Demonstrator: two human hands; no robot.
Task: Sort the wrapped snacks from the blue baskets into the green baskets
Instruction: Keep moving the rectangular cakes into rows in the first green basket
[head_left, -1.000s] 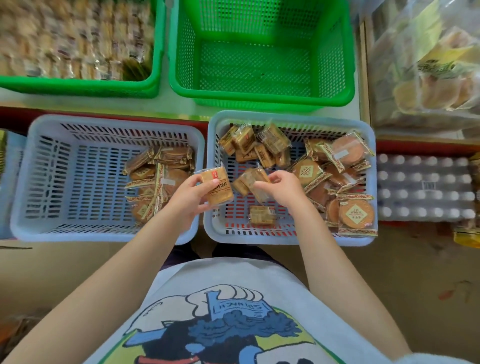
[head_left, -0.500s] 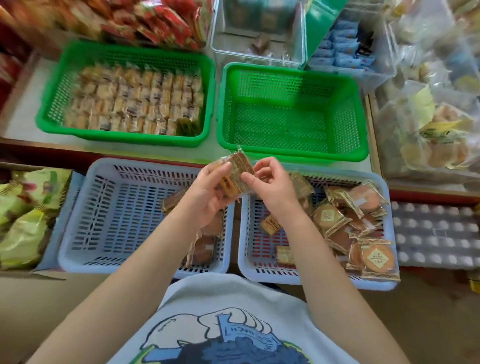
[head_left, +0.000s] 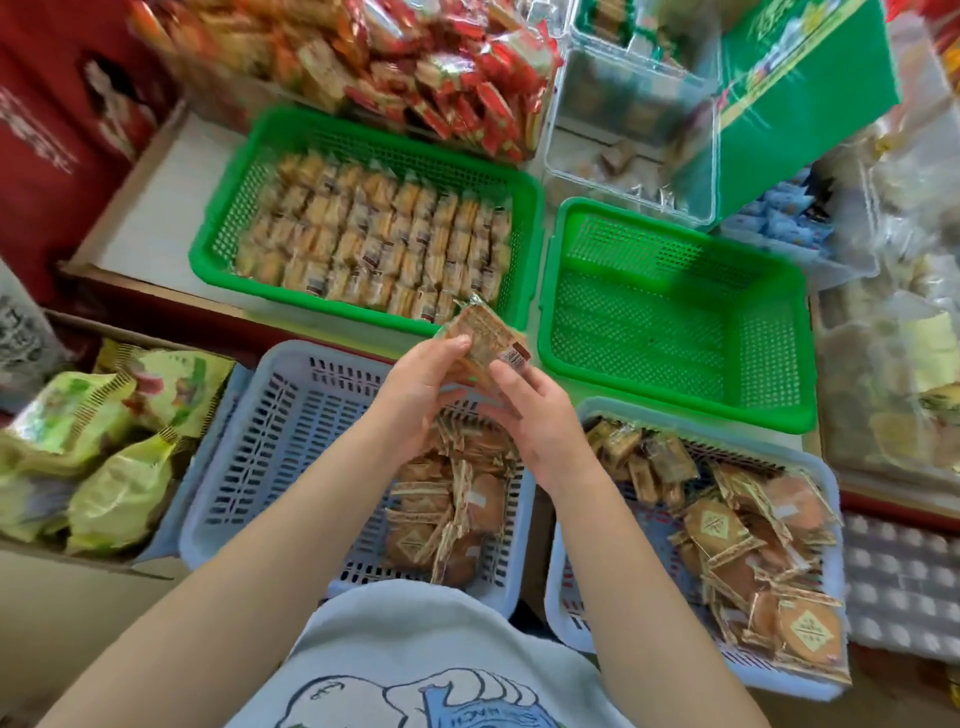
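Wrapped snacks (head_left: 480, 340), a small stack, sit pinched between both hands above the gap between the baskets. The left hand (head_left: 415, 400) curls its fingers around the stack's near side; the right hand (head_left: 540, 415) clamps thumb and fingers on the barcode end. The left green basket (head_left: 524, 208) holds packed rows; the right green basket (head_left: 779, 332) holds none. Judgement: the slick wrappers could slide apart mid-carry, dropping 1 packet into the left blue basket (head_left: 223, 467).
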